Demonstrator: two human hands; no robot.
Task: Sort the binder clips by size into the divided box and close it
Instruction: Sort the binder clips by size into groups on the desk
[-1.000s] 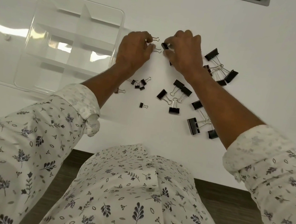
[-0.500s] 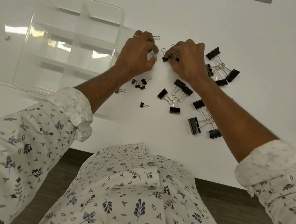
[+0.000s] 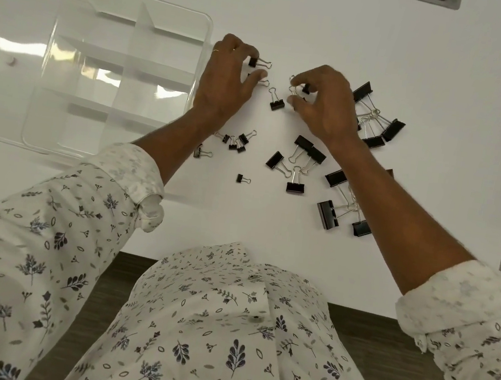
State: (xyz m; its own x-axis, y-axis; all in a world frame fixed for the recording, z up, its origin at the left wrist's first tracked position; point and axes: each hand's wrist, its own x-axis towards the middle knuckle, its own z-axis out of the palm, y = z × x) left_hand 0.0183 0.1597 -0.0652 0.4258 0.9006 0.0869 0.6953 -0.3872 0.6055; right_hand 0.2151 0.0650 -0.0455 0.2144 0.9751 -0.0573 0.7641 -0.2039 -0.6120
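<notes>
Black binder clips of three sizes lie scattered on the white table. My left hand pinches small binder clips just right of the clear divided box, which stands open with bare compartments. My right hand grips another small clip by its wire handles. One small clip lies loose between both hands. Medium clips sit below my right hand, large clips to its right and more large clips beside my right forearm. Tiny clips cluster by my left wrist.
The box's clear lid lies flat to the left of the box. The table's front edge runs in front of my torso. A single tiny clip lies apart in the middle.
My hands have drawn apart from each other. A small clip now lies loose on the table between them, and my left hand holds clips nearer the box.
</notes>
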